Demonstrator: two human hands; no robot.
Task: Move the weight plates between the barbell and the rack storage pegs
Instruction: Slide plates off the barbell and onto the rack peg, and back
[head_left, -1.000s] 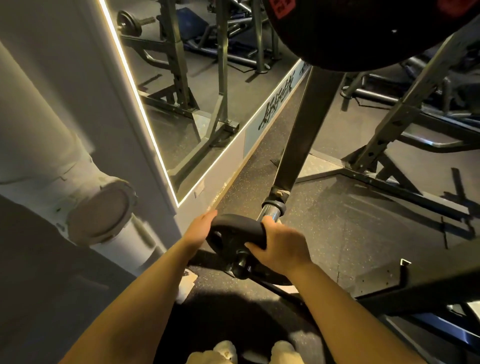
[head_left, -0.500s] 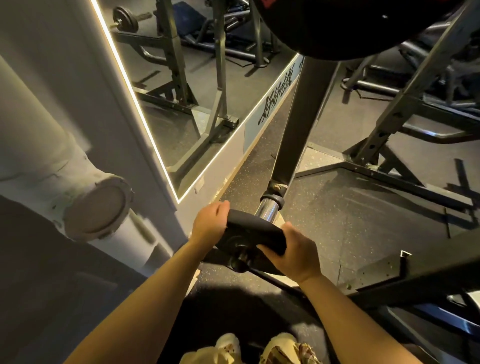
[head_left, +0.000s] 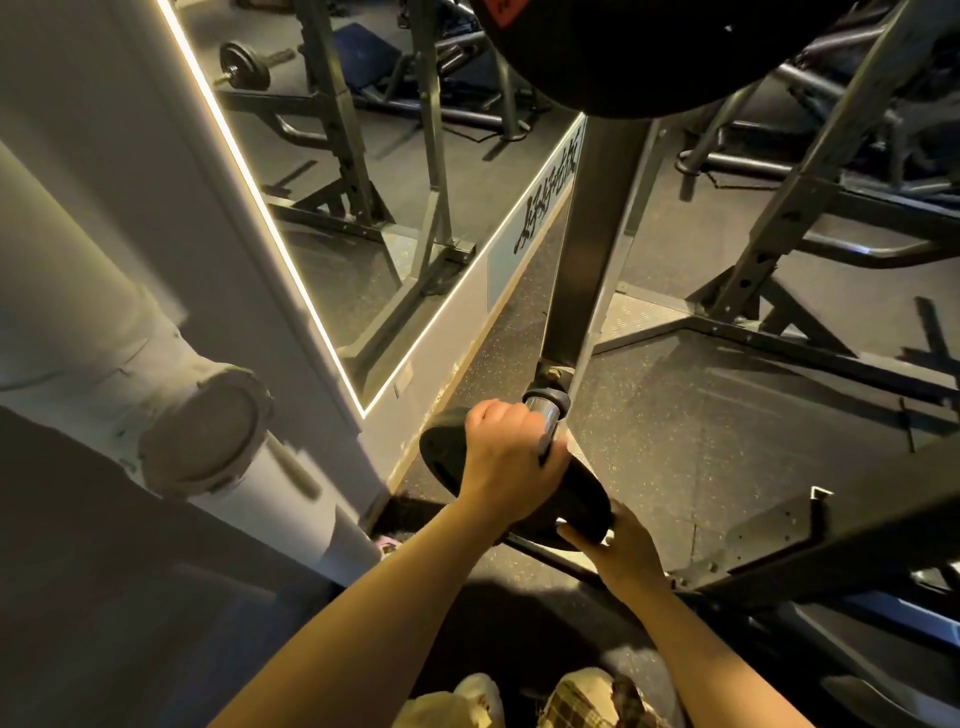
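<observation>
- Dark speckled rubber flooring (head_left: 675, 415) is covering the gym, and a mirror (head_left: 374, 171) edged with a glowing light strip is standing on the wall to the left of the rack upright (head_left: 592, 249).
- Black brush-style lettering (head_left: 545, 208) is running along the pale blue band under the mirror, left of the upright; it is too slanted to read.
- A large black plate (head_left: 649, 57) is hanging above the upright at the top of the view, showing the corner of a red label (head_left: 506, 11) whose print is cut off and unreadable.
- A chrome storage peg (head_left: 545, 410) is sticking out from the foot of the upright, toward the camera.
- A small black weight plate (head_left: 524, 493) is sitting tilted at the near end of that peg, just below the upright's foot; no marking is showing on it.
- The left hand (head_left: 506, 462) is lying over the plate's upper face, fingers curled down around the far edge next to the peg.
- The right hand (head_left: 618, 545) is gripping the plate's near lower rim, thumb on top and fingers tucked underneath.
- A white capped pipe (head_left: 202, 426) is jutting out well to the left of the upright.
- In the mirror, a loaded barbell end (head_left: 244, 65) is showing high up, left of the upright.
- Light shoes (head_left: 472, 696) and plaid fabric (head_left: 587, 701) are showing at the bottom edge, below the upright.
</observation>
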